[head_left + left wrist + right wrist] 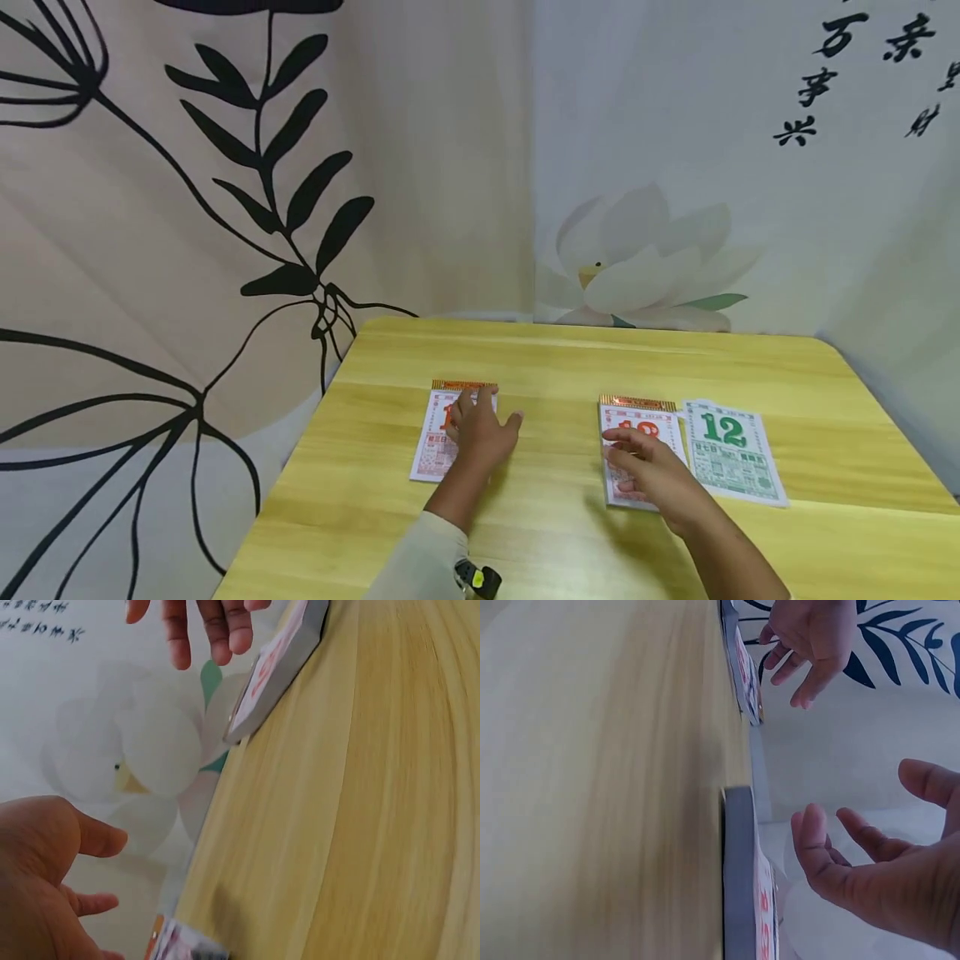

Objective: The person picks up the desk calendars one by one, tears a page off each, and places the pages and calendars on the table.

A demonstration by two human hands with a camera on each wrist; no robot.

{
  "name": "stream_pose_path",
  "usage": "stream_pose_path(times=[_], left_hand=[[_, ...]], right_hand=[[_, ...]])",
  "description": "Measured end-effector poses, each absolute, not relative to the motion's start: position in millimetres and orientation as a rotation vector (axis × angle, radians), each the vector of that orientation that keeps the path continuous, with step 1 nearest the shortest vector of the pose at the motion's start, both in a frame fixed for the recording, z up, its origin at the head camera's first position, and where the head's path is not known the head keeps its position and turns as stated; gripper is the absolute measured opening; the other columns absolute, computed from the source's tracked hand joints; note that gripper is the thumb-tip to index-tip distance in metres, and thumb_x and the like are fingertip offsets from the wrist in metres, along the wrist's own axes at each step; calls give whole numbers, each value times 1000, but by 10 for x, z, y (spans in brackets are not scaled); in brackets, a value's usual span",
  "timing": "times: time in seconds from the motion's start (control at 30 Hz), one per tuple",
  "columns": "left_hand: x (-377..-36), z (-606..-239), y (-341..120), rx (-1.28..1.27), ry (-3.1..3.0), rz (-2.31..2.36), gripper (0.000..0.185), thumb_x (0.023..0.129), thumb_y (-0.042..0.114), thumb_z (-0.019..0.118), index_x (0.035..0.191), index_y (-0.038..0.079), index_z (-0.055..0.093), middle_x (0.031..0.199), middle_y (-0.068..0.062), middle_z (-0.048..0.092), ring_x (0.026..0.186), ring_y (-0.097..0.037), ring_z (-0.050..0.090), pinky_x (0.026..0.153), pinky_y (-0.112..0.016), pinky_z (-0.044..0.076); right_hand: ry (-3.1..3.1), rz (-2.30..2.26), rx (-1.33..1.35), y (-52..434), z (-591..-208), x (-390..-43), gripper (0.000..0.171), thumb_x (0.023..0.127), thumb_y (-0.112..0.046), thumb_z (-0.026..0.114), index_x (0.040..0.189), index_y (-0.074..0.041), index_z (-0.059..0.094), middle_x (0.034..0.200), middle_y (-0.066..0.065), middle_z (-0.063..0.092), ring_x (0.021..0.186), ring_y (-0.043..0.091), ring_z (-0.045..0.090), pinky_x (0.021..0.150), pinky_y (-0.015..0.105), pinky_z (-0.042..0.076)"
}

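Observation:
A tear-off calendar (pixel 435 446) with red print and an orange-gold top band lies on the left part of the table. My left hand (pixel 483 433) hovers over its right side with fingers spread, holding nothing. To the right lies a second, thick tear-off calendar (pixel 626 492), also red-printed, its grey page edge (pixel 740 877) showing in the right wrist view. Above it my right hand (pixel 652 467) is held with loosely bent fingers and nothing between them; the right wrist view shows the fingers apart from the pad. Part of each calendar is hidden behind a hand.
A loose calendar sheet (pixel 735 454) with a green 12 lies against the right calendar's right side. Everything rests on a yellow wood-grain table (pixel 555 367). Behind its far edge hangs a curtain (pixel 450 167) printed with black plants, a pale lotus and characters.

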State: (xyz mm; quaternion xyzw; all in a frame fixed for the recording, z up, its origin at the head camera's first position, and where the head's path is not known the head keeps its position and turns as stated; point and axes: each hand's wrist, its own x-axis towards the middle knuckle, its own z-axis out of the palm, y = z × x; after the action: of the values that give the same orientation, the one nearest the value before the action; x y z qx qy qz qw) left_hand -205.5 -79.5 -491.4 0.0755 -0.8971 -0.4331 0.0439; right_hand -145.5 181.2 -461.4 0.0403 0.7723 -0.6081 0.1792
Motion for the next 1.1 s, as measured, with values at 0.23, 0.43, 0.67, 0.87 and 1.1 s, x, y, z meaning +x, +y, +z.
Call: stream_pose_path(times=[0.23,0.43,0.67,0.87,1.1], left_hand=[[-2084,-4958,-1093,351,-2766,-1241,64,101,33,76,154,8,51,172,-33,21,159,-55,16,118,-77,19],[-2098,-4959,-1335,488,-2789,-1213,65,101,33,74,155,8,50,171,-36,19,158,-56,16,118,-78,20],[-2097,-5035,-1416,612,-2790,-1263,66,100,35,74,157,13,50,158,-35,32,140,-51,27,112,-68,27],[-2041,-5046,-1490,616,-2786,-1271,66,98,33,72,156,8,52,151,-37,37,134,-52,30,112,-67,26],[-1976,-5038,-1546,573,-2763,-1289,64,98,33,74,153,6,55,152,-36,40,137,-53,33,114,-70,26]], right_hand=[[2071,-1842,97,1584,-4669,-1519,57,111,-27,65,160,-4,47,155,22,48,130,35,61,86,44,67],[1961,-1908,57,1336,-4700,-1588,55,111,-24,64,160,-3,48,160,26,45,147,49,52,91,54,67],[1911,-1900,2,1116,-4767,-1665,54,111,-23,61,160,-2,46,161,28,46,151,50,46,89,55,67],[1852,-1872,-44,856,-4789,-1769,61,109,-26,65,160,1,45,164,29,44,155,49,41,90,55,66],[1946,-1808,-41,593,-4787,-1796,56,108,-23,66,158,-1,52,168,34,39,148,49,51,87,49,66]])
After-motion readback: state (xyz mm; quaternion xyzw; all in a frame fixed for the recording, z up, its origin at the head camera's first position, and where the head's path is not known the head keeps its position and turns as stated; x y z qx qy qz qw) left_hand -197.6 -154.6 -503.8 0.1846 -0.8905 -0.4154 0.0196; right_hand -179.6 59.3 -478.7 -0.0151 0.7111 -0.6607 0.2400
